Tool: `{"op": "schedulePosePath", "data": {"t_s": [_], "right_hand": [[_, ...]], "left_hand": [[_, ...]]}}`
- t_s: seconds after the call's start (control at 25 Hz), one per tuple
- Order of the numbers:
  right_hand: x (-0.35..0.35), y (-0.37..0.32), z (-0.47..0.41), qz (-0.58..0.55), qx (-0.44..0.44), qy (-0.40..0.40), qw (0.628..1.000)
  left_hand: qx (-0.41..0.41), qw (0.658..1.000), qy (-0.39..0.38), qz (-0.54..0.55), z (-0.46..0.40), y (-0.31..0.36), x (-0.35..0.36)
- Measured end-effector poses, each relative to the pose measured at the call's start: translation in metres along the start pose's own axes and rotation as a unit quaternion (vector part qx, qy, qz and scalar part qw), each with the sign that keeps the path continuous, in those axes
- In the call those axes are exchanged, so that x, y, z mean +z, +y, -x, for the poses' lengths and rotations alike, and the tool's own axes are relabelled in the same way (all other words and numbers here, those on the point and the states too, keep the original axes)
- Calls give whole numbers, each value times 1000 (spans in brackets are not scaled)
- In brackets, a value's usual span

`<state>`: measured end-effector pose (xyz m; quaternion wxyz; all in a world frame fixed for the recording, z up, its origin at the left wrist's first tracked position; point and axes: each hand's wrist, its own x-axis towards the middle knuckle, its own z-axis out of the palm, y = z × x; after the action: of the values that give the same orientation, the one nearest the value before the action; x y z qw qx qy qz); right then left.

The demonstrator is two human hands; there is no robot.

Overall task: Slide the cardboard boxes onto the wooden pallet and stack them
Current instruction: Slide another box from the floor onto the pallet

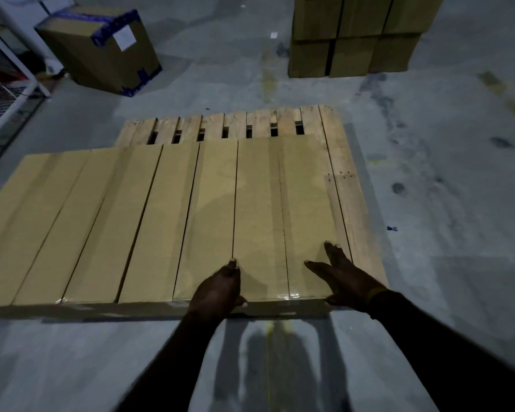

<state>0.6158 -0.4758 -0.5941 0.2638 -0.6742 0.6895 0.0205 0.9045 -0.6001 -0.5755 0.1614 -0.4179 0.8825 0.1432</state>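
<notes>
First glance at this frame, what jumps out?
A row of long flat cardboard boxes lying side by side fills the middle, covering most of the wooden pallet, whose slats show at the far and right edges. Both hands rest on the rightmost box's near end: left hand, right hand. A blue-taped box sits far left, a box stack far right.

matt cardboard boxes [167, 221], rough wooden pallet [336, 162]

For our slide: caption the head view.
Both hands, left and right, press on a cardboard box atop the wooden pallet.
</notes>
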Motion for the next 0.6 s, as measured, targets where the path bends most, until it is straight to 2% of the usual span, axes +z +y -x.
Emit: {"op": "schedulePosePath", "data": {"t_s": [0.4,0.6], "right_hand": [[-5,-5,-3,-21,14,2,1000],[-10,-16,5,13,28,-12,999]], "left_hand": [[-13,1000,2,19,-8,-4,10],[-1,999,24,20,-2,-6,18]]}}
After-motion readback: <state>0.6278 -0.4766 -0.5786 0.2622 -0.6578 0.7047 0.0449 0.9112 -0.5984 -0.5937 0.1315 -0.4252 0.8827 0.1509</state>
